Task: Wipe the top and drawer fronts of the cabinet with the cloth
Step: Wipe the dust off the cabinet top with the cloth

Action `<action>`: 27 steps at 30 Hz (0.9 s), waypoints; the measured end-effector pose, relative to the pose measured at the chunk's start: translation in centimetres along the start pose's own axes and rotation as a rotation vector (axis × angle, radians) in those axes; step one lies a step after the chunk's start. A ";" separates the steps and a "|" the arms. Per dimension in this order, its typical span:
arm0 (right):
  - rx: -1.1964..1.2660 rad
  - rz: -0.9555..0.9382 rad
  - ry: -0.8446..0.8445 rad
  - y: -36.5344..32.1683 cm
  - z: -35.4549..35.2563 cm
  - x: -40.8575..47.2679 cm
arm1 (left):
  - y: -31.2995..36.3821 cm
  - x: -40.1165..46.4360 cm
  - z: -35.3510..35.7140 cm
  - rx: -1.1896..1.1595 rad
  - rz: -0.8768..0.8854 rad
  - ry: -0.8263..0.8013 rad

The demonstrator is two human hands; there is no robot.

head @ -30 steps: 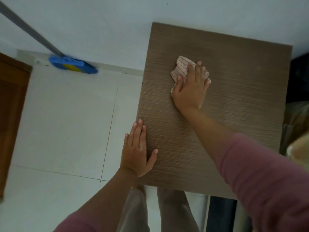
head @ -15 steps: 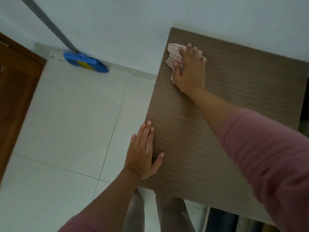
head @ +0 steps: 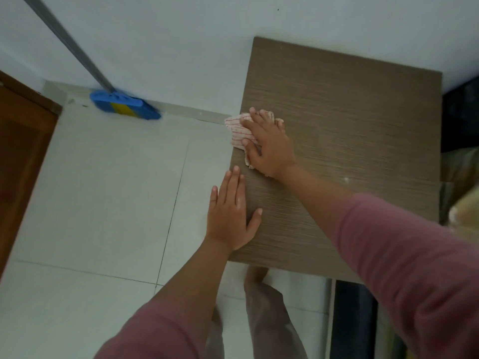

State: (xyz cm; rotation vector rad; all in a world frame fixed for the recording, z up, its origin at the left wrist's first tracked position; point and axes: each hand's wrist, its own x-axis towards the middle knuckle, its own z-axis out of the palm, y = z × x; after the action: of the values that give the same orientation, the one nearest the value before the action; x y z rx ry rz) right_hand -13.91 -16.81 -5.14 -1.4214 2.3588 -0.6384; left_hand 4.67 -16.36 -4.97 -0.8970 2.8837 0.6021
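The cabinet top (head: 363, 130) is a brown wood-grain panel seen from above, set against a white wall. A white cloth with red stripes (head: 238, 130) lies crumpled at the top's left edge, partly hanging over it. My right hand (head: 269, 149) presses flat on the cloth, fingers spread over it. My left hand (head: 230, 216) lies flat and empty on the near left edge of the top, fingers together, thumb out. The drawer fronts are hidden below the top.
A blue and yellow broom head (head: 124, 106) with a grey handle (head: 67, 40) leans on the wall at the left. A brown wooden door (head: 18, 156) stands at the far left. Pale floor tiles (head: 103, 190) lie beside the cabinet. Dark objects (head: 461, 112) sit at its right.
My right hand has slid the cloth from the far left corner of the top back toward me along the left edge. My left hand stays on the near left edge.
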 end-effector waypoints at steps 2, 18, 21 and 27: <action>0.014 0.002 -0.006 -0.6 0.4 -1.8 | -0.2 -0.4 0.0 0.017 0.006 0.004; 0.041 0.105 0.039 -5.7 4.3 -15.1 | -6.1 -10.1 0.2 0.015 0.208 0.027; 0.045 0.107 0.050 -6.1 4.9 -17.2 | -6.5 -9.9 0.2 -0.085 0.201 0.060; 0.037 0.119 0.075 -6.8 5.4 -21.4 | -6.9 -9.7 0.6 -0.148 0.221 0.090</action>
State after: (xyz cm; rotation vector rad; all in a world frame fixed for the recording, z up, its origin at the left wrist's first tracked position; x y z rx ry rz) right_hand 3.61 -1.69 -5.34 -1.2509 2.4540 -0.7110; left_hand 16.54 -16.12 -6.23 -0.6389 3.0788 0.8225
